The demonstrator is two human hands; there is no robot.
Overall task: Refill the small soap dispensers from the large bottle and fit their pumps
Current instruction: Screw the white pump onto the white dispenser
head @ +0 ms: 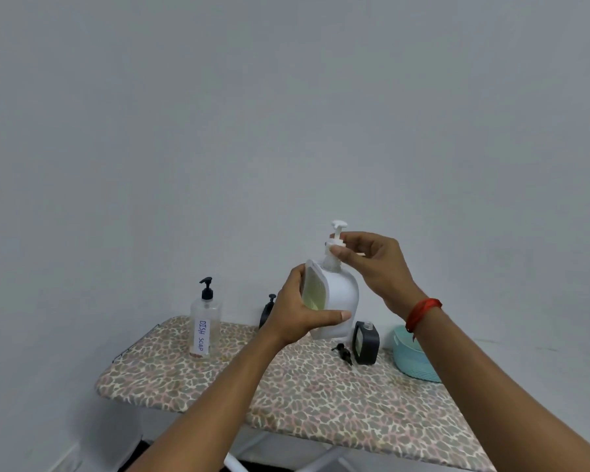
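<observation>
The big bottle (341, 294) is held up above the counter (286, 396). The left hand (300, 311) grips its body; the right hand (375, 264) fingers (353, 238) pinch its white pump (336, 233). Below the bottle a small black dispenser (367, 342) stands open, its loose pump (344, 352) beside it. I think no filling has started.

One wide-angle view from the person's head, facing forward and slightly downward; a plain wall (286, 97) fills the upper half; the patterned surface (304, 396) lies low in frame; the left hand (300, 311) and right hand (372, 264) sit close, near centre.
</observation>
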